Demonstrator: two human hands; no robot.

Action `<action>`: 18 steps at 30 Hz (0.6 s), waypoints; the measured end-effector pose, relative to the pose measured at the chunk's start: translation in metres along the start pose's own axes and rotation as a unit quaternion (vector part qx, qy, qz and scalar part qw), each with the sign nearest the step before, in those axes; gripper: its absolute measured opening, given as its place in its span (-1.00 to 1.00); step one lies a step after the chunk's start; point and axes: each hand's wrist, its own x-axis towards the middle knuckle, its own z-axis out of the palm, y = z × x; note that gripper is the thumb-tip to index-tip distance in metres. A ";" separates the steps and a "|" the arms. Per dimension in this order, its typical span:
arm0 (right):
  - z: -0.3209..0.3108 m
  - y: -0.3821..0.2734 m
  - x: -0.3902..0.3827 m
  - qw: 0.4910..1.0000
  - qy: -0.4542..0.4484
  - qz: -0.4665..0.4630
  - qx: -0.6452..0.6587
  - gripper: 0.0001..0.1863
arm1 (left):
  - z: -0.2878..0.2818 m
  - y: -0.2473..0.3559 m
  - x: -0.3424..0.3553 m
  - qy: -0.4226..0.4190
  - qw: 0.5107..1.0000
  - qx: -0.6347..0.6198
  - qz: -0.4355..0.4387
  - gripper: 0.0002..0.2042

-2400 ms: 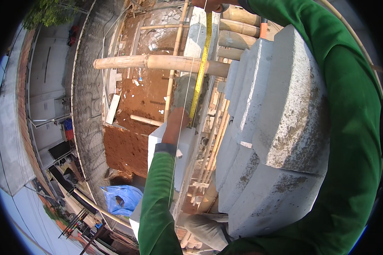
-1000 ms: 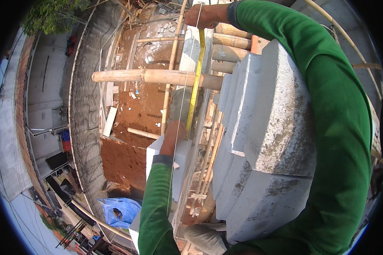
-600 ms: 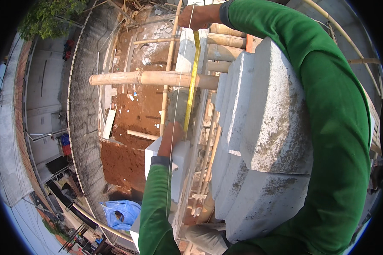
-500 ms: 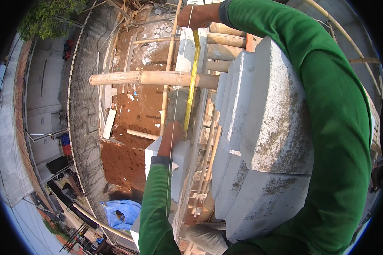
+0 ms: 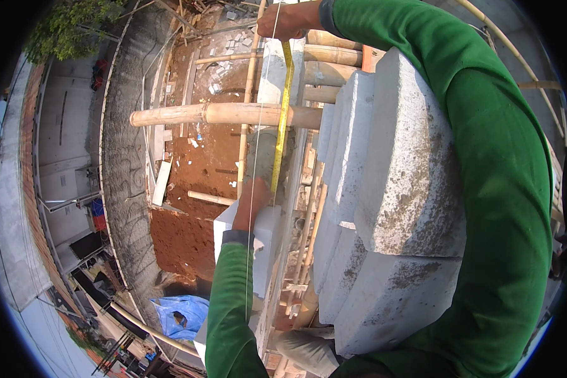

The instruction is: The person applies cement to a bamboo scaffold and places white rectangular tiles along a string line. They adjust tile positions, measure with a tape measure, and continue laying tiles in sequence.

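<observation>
A yellow tape measure (image 5: pixel 284 120) runs along the top of a block wall, stretched between my two hands. My left hand (image 5: pixel 253 203) is closed on its near end, beside the edge of a white block (image 5: pixel 268 236). At the far end my right hand (image 5: pixel 290 22) is closed round the tape, above a pale block (image 5: pixel 274 79); whatever casing it holds is hidden. A thin white string line (image 5: pixel 260 120) passes over the wall and both hands. Between the blocks lies a patch of grey mortar (image 5: pixel 263 151).
Stacked grey-white blocks (image 5: pixel 409 189) stand close on my right, inside my bent right arm. A thick bamboo pole (image 5: pixel 189 114) crosses the wall, with more bamboo beyond. Far below on the left are red soil (image 5: pixel 186 239) and a blue tarp (image 5: pixel 179 315).
Both hands keep their grip on the tape, which stays stretched. The view has shifted slightly, with the hands now a little further left and up in it.
</observation>
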 end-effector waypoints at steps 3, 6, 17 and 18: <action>-0.002 0.001 0.000 0.996 -0.073 0.044 0.032 -0.83 | -0.001 0.001 -0.002 0.015 1.000 0.000 0.007 -0.67; -0.024 -0.009 0.007 0.970 -0.169 0.135 0.109 -0.84 | -0.003 0.003 -0.003 0.004 1.000 -0.001 -0.002 -0.66; -0.116 -0.050 0.038 0.977 -0.164 0.109 -0.084 -0.67 | 0.031 -0.040 0.017 0.033 0.999 -0.036 -0.016 -0.70; -0.124 -0.046 0.041 0.976 -0.154 0.121 -0.095 -0.74 | 0.027 -0.040 0.013 0.061 0.997 -0.038 -0.016 -0.71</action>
